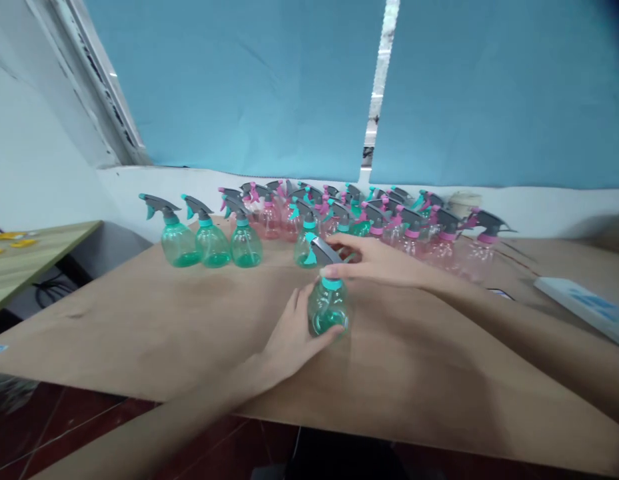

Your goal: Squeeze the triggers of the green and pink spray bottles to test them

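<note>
A small green spray bottle (327, 308) with a grey trigger head stands near the middle of the brown table (139, 320). My left hand (294, 333) wraps round its round body from the left. My right hand (372, 261) grips the grey spray head at the top, fingers curled over it. Three green bottles (212, 241) stand in a row at the back left, and another green one (305, 248) is just behind my hands.
Several pink and green spray bottles (389, 223) crowd the table's back edge under a blue blind (249, 80). A flat white object (584, 303) lies at the right. A second wooden table (19, 257) stands at the left. Red floor tiles (64, 427) show below.
</note>
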`<control>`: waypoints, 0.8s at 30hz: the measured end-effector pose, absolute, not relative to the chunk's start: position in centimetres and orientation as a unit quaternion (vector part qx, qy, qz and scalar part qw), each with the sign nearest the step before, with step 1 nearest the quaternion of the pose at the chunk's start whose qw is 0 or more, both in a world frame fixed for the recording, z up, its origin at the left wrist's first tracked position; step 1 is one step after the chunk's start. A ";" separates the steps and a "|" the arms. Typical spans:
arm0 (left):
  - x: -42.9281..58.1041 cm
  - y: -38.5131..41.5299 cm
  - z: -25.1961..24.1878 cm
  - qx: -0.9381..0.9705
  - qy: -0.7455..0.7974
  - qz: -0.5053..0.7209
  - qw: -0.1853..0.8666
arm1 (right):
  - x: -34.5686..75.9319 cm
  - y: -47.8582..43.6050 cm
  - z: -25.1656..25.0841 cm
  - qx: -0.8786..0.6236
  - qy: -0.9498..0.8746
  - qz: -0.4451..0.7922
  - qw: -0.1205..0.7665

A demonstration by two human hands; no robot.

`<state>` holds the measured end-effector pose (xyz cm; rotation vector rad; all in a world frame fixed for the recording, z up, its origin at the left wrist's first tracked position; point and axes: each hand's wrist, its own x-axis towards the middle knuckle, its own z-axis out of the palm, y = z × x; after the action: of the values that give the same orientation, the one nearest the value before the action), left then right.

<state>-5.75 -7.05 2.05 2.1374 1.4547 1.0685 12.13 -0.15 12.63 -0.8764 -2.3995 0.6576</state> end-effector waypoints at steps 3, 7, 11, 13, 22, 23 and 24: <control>-3.4 -7.4 1.9 0.774 0.479 0.368 0.191 | 15.6 -1.3 12.0 -0.298 -0.885 0.275 0.228; -0.6 -7.1 1.8 0.789 0.454 0.362 0.203 | 18.5 -2.2 10.3 -0.312 -0.867 0.280 0.270; 1.5 -6.4 1.3 0.805 0.429 0.350 0.216 | 19.2 -2.3 8.2 -0.359 -0.807 0.296 0.364; 2.3 -5.9 0.9 0.812 0.413 0.352 0.213 | 19.1 -2.1 7.3 -0.368 -0.776 0.312 0.406; 2.4 -4.3 0.4 0.842 0.382 0.330 0.192 | 18.9 -1.2 5.6 -0.310 -0.688 0.476 0.451; 2.2 -4.1 0.5 0.845 0.379 0.325 0.190 | 18.8 -1.1 5.5 -0.306 -0.687 0.483 0.449; 2.1 -3.9 0.6 0.849 0.376 0.320 0.187 | 18.7 -1.0 5.5 -0.305 -0.688 0.484 0.446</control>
<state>2.06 -3.91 0.56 2.3896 1.0594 0.9006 18.73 -1.03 5.51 -0.7557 -1.7038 1.1988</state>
